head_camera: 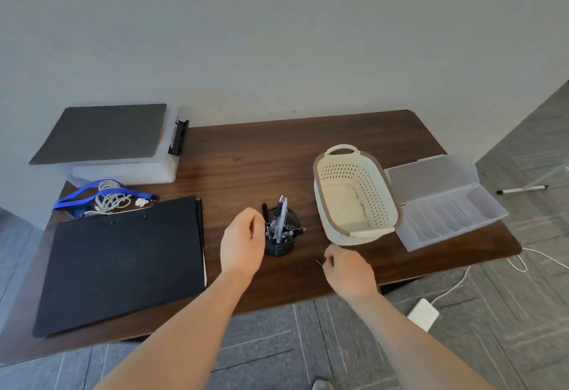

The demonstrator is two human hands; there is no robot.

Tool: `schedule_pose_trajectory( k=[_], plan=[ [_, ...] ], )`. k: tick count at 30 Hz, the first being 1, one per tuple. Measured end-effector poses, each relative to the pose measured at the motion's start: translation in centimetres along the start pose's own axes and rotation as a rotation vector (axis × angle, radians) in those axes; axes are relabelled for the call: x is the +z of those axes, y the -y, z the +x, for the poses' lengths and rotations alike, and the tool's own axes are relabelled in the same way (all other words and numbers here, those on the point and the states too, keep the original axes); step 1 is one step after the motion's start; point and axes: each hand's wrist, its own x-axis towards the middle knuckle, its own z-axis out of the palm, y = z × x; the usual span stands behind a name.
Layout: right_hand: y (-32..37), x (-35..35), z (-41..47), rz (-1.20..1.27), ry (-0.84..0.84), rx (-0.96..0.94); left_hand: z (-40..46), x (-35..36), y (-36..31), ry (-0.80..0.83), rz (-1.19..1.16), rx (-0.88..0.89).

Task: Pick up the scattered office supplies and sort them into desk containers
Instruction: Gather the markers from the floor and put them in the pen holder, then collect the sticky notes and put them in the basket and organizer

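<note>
Looking down from the head cam: left hand (pixel 243 240) hovers just left of the black pen cup (pixel 280 235), fingers loosely curled, nothing visibly held. Right hand (pixel 348 269) sits low over the desk (pixel 246 167), fingertips pinched on a small thin dark item (pixel 319 263), too small to identify. Pen cup is full of pens, mid-desk. Cream perforated basket (pixel 354 195) stands to its right, touching an open clear compartment box (pixel 446 204). Black folder (pixel 123 263) lies left; blue lanyard (pixel 89 194) and white cord (pixel 110 200) sit behind it.
</note>
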Motion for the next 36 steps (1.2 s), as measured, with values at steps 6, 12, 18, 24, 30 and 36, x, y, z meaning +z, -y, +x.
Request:
schedule_pose_trajectory(
  k=[6, 12, 18, 24, 30, 36],
  plan=[
    [-1.1, 2.7, 1.7, -0.226, 0.161, 0.046, -1.2, 0.2, 3.6, 0.047, 0.257, -0.108],
    [0.1, 1.7, 1.7, -0.072, -0.027, -0.004, -0.8, 0.2, 5.4, 0.248, 0.579, -0.021],
    [5.4, -4.9, 0.8, 0.414, -0.295, -0.216, -0.3, -1.1, 3.8, 0.294, 0.663, 0.087],
    [8.4, -4.5, 3.8, 0.22, -0.076, -0.302, 0.4, -2.0, 2.7, 0.287, 0.68, 0.183],
    [5.5, -4.0, 1.1, 0.256, -0.219, -0.195, -1.2, -1.2, 3.7, 0.377, 0.736, 0.265],
    [-0.9, -3.8, -4.4, 0.096, -0.193, -0.143, -4.6, 2.6, 2.3, 0.565, 0.799, 0.481]
  ],
)
